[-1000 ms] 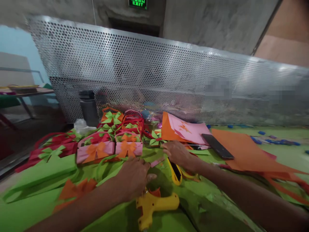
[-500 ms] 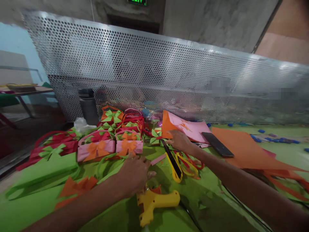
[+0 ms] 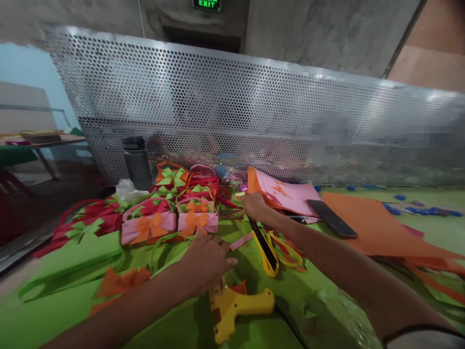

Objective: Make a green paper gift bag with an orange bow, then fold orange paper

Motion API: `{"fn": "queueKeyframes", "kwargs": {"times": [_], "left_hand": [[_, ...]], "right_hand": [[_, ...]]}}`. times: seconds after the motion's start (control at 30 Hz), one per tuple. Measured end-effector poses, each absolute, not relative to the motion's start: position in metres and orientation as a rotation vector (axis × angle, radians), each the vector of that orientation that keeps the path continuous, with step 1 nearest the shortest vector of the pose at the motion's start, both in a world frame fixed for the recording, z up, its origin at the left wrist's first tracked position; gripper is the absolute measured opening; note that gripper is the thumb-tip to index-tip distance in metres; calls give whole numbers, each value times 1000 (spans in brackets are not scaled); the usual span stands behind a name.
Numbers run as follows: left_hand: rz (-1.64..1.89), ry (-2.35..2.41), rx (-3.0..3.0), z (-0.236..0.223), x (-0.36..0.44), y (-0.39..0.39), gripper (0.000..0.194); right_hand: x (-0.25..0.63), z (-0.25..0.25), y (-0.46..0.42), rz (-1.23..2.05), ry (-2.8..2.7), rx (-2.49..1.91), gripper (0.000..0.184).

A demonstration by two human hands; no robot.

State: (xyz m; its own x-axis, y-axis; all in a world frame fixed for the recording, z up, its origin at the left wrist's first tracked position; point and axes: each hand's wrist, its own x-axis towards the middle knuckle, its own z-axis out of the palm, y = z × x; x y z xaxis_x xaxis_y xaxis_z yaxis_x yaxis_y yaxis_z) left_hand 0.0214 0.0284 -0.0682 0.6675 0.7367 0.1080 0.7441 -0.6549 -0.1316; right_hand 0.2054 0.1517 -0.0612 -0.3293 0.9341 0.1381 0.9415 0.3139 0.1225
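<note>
My left hand [image 3: 205, 259] lies palm down on green paper [image 3: 61, 300], fingers together, just above a yellow glue gun [image 3: 236, 308]. My right hand [image 3: 254, 206] reaches forward over small green paper bows at the back of the pile; its fingers curl down and what they touch is hidden. A yellow utility knife [image 3: 267, 249] lies under my right forearm. A pink paper strip [image 3: 241, 241] sits between the hands. Pink paper boxes with orange bows [image 3: 170, 224] stand just left of the right hand.
Red and green paper baskets [image 3: 87, 223] pile at the left. A dark bottle [image 3: 137, 162] stands by the perforated metal screen [image 3: 232, 106]. Pink and orange sheets [image 3: 286, 194], a black phone [image 3: 332, 218] and a large orange sheet [image 3: 378, 228] lie to the right.
My right hand has moved forward from the utility knife to the bows near the back of the pile. The left hand has stayed in place on the green paper.
</note>
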Motion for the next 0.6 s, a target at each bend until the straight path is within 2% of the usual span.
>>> {"fn": "queueKeyframes", "kwargs": {"times": [0.13,0.3,0.6], "left_hand": [[-52,-1197,-2717,-68,21,29,30],[-39,-1159,-2728,-66,21,28,23],[-81,-1152,-2793,-64,20,32,27]], "right_hand": [[215,-47,159,-302,-2314,-1935,32],[222,-35,152,-280,-2190,-1904,32],[250,-19,93,-250,-2207,-1800,37]]}}
